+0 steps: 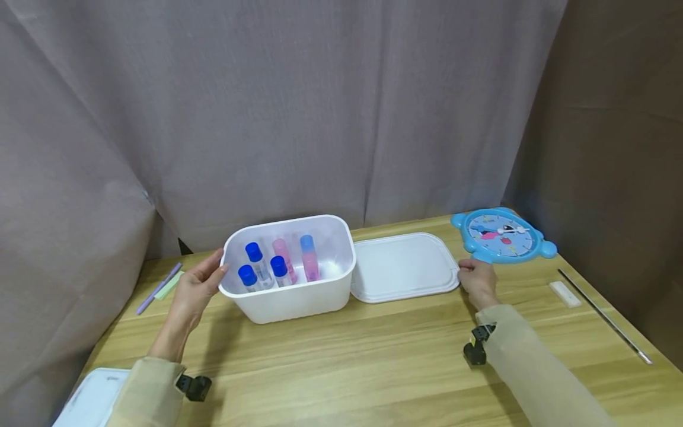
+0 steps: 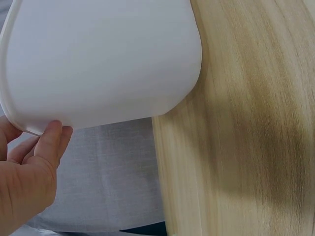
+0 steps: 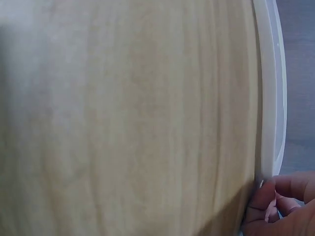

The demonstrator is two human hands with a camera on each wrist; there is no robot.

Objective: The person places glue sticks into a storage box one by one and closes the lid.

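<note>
Left hand rests w/ straight fingers on the white box, prob. to keep it from sliding. Right hand pinches the edge of the lid, lying flat beside the box on the table.

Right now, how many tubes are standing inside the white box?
5, all upright in the white box: three blue-capped tubes at the left and front, a pink tube behind, a light-blue-capped pink tube at the right. The front wall may hide others.

No legible txt (clock digits blurred).
</note>
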